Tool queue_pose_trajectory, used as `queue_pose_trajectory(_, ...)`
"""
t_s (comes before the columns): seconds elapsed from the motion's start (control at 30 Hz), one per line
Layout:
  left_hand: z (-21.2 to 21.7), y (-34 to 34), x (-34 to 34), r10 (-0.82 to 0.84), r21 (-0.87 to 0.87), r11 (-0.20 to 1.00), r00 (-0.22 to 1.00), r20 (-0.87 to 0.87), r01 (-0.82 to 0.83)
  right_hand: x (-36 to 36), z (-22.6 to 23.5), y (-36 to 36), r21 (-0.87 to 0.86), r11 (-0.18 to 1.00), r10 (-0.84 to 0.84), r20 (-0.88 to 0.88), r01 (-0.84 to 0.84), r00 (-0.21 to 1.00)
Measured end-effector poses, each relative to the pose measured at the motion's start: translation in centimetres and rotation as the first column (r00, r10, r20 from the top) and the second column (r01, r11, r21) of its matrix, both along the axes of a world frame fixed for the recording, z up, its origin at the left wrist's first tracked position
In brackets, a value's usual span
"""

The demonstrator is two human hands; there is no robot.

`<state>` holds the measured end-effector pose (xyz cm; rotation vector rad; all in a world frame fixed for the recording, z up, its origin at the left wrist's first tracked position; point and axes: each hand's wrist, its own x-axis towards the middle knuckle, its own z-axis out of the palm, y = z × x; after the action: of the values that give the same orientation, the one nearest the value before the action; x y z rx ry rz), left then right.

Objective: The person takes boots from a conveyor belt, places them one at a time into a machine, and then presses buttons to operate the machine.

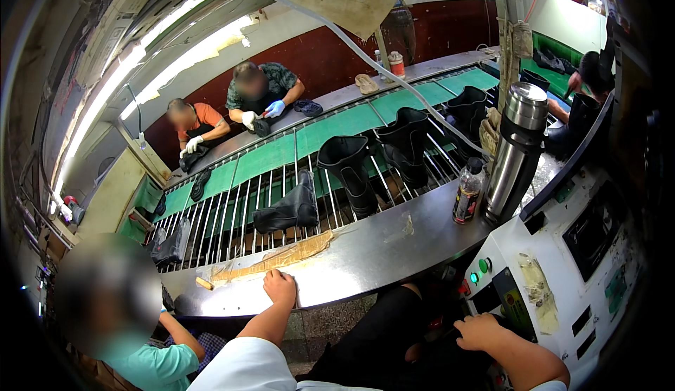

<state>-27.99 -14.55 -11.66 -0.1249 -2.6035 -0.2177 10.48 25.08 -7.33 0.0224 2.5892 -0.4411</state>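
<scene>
My left hand (280,288) rests with curled fingers on the near edge of the metal ledge (373,259), beside a strip of brown tape (299,250). No object shows in it. My right hand (478,330) is low at the right, fingers bent, over something dark beside the white machine (541,278); what lies under the fingers is hidden. Beyond the ledge, a black boot (288,208) lies on its side on the roller conveyor (242,222). Upright black boots (348,170) stand to its right.
A steel flask (517,155) and a dark-labelled bottle (469,191) stand at the ledge's right end. A small tan piece (204,283) lies at left. Two gloved people (264,96) handle dark footwear across the green belt (330,129). Another person (158,363) sits at my left.
</scene>
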Motion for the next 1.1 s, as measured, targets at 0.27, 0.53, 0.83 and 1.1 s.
queue_pose_trajectory(0.27,-0.5,0.7,-0.6,-0.012,0.007,1.000,1.000,-0.004,0.012,-0.3,-0.3,0.0,0.010,1.000,-0.009,0.016,0.009,1.000)
queue_pose_trajectory(0.53,-0.7,1.4,-1.8,-0.019,0.007,1.000,1.000,-0.022,0.020,-0.8,-0.3,0.1,0.004,1.000,-0.023,0.061,0.023,0.998)
queue_pose_trajectory(0.83,-1.6,2.1,-1.6,0.011,0.078,0.997,0.998,0.055,-0.016,-1.6,0.1,-0.4,-0.011,0.995,-0.097,-0.006,0.097,0.995)
queue_pose_trajectory(1.1,-3.0,3.0,-3.5,-0.031,-0.008,0.999,0.998,0.050,0.032,-1.1,-1.1,-0.3,-0.009,0.993,-0.121,-0.014,0.121,0.993)
